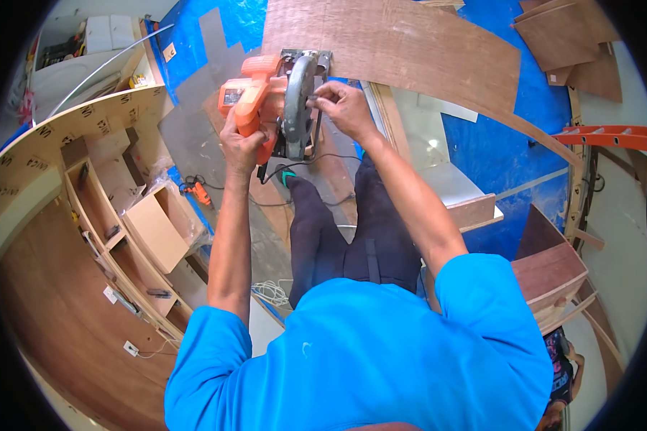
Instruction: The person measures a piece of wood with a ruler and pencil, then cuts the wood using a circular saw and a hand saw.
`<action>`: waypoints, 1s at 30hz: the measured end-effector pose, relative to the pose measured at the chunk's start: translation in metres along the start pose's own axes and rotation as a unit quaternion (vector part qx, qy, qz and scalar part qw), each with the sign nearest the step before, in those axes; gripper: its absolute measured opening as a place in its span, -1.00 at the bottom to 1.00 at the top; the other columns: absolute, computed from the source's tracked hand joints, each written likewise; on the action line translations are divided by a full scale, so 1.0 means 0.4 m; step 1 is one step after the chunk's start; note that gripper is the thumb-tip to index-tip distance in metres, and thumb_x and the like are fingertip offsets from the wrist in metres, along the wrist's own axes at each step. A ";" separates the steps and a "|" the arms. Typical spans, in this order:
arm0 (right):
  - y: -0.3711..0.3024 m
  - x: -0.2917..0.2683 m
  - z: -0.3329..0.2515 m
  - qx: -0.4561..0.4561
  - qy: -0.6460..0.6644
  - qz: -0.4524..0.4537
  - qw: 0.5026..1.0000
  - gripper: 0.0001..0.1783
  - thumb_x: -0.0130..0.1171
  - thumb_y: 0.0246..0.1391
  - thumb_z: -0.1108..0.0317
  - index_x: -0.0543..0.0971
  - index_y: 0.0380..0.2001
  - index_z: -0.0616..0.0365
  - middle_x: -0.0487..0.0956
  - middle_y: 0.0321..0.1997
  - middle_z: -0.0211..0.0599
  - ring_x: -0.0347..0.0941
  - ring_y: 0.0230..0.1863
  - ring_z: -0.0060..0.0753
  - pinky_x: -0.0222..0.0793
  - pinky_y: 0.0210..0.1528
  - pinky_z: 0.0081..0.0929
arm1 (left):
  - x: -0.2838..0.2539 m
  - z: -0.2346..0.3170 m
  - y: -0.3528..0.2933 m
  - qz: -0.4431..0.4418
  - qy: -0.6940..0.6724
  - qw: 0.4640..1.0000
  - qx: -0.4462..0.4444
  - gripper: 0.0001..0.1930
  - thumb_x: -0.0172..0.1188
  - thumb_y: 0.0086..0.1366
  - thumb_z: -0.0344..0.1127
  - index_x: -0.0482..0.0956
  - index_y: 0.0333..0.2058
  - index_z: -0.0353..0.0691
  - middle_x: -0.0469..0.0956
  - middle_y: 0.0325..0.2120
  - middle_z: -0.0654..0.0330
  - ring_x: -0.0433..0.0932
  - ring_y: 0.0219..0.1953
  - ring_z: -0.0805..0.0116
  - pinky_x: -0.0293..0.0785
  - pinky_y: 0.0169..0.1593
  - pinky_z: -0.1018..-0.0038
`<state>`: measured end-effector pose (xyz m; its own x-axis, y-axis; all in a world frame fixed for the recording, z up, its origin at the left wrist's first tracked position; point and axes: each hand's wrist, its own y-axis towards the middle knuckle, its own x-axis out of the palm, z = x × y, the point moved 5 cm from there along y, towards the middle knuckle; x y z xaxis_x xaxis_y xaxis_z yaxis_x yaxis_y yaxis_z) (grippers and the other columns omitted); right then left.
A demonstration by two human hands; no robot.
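An orange circular saw (pixel 253 104) with a grey blade guard (pixel 297 108) is held up in front of me, over the far part of the floor. My left hand (pixel 241 147) is wrapped round its rear handle. Close to the guard's right side, my right hand (pixel 346 109) has its thumb and fingers pinched together; whatever lies between them is too small to make out. A dark power cord (pixel 323 156) loops below the saw. Just beyond the saw is a large brown plywood sheet (pixel 410 43).
An orange power tool (pixel 199 192) lies on the floor at left, near a wooden shelf unit (pixel 97 205) and a cardboard box (pixel 154 231). A coiled white cable (pixel 271 292) is by my legs. At right are an orange ladder (pixel 611 136), plywood pieces (pixel 564 43) and another person (pixel 562 366).
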<state>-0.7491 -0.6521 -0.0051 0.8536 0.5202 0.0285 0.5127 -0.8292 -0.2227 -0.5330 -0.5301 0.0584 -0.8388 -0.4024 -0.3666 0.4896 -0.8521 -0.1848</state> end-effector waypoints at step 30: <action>0.258 -0.379 0.201 -0.055 -0.607 0.224 0.760 -0.12 -0.07 0.35 -0.24 0.14 0.56 0.01 -0.04 0.69 -0.11 -0.31 0.69 0.11 -0.51 0.62 0.25 | 0.020 -0.024 -0.006 -0.049 -0.109 0.977 -0.176 -0.64 0.25 0.20 -0.48 0.55 -0.01 -0.43 0.62 -0.33 0.12 0.58 -0.38 0.38 0.53 -0.20 0.41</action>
<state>-0.8329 -0.8002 -0.1110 0.2645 -0.0693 -0.9619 0.2585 -0.9558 0.1399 -0.5386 -0.5283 0.0472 -0.8982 -0.4183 -0.1350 0.4228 -0.7383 -0.5255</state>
